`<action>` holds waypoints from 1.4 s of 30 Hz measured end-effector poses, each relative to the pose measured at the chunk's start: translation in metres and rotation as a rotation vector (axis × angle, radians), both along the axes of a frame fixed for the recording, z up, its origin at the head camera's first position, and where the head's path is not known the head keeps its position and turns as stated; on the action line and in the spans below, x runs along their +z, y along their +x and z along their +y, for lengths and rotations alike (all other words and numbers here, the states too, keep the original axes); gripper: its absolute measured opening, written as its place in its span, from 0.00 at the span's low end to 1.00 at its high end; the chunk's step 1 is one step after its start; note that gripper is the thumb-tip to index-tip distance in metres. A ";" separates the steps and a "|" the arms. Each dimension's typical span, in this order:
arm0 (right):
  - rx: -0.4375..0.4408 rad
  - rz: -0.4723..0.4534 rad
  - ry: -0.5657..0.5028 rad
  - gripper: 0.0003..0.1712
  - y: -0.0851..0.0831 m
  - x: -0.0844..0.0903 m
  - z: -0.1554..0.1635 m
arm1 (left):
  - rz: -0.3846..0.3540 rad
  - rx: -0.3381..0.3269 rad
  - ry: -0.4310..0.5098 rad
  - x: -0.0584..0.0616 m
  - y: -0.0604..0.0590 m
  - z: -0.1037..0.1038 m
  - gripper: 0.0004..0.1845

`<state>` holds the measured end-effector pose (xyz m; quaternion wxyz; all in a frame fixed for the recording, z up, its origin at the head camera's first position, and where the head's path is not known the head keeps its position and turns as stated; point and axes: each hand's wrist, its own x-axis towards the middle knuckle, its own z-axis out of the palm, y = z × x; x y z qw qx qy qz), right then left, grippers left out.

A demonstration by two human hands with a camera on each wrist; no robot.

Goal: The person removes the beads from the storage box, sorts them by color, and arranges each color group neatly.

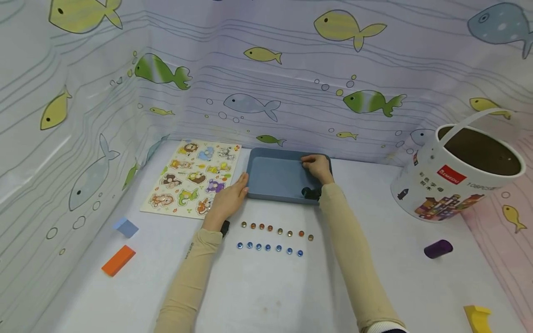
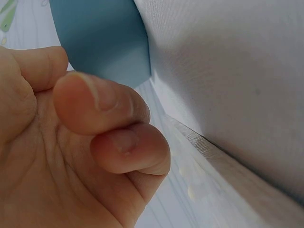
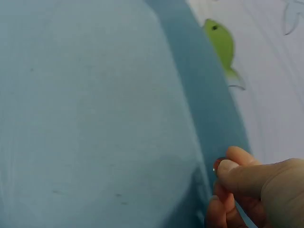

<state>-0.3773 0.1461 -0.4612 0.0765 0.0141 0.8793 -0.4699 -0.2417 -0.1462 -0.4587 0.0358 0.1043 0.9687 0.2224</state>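
Near the far right of a shallow blue-grey tray [image 1: 275,178], my right hand [image 1: 318,167] pinches a small reddish-brown glass bead [image 3: 218,164] between thumb and fingertips. The bead is mostly covered by the fingers, close to the tray's far wall [image 3: 199,95]. At the tray's left edge rests my left hand [image 1: 230,196], its fingers relaxed and loosely bent in the left wrist view. Nearer me lie two rows of small round glass beads: several amber and orange beads [image 1: 280,231], then several blue beads [image 1: 268,248].
An animal puzzle board [image 1: 195,178] lies left of the tray. A large white bucket [image 1: 449,180] stands at right. Scattered blocks include a blue block [image 1: 126,227], an orange block [image 1: 118,260], a purple cylinder [image 1: 438,249] and a yellow block [image 1: 479,318]. Fish-patterned curtain [image 1: 291,92] encloses the table.
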 end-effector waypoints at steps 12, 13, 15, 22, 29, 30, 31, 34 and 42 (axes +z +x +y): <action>0.061 0.036 -0.240 0.21 0.033 0.032 0.033 | -0.010 -0.006 0.021 0.003 0.001 0.000 0.29; 0.070 0.046 -0.255 0.22 0.037 0.033 0.036 | -0.008 -0.004 0.018 0.004 0.001 0.000 0.29; 0.083 0.059 -0.292 0.23 0.047 0.036 0.042 | -0.001 0.000 0.017 0.005 0.000 -0.001 0.28; 0.122 0.030 -0.308 0.24 0.087 0.036 0.061 | -0.018 -0.003 0.018 0.007 0.001 0.000 0.29; 0.167 0.032 -0.283 0.24 0.128 0.025 0.074 | -0.019 -0.002 0.021 0.006 0.001 0.000 0.29; 0.171 0.032 -0.282 0.24 0.134 0.023 0.076 | -0.017 -0.002 0.023 0.006 0.001 0.000 0.29; 0.171 0.032 -0.280 0.23 0.139 0.021 0.077 | -0.018 -0.002 0.023 0.006 0.001 0.000 0.29; 0.173 0.022 -0.263 0.21 0.156 0.013 0.078 | -0.019 -0.001 0.020 0.005 0.001 -0.001 0.29; 0.250 -0.080 -0.176 0.15 0.189 -0.016 0.072 | -0.012 -0.012 0.018 0.004 0.000 0.001 0.29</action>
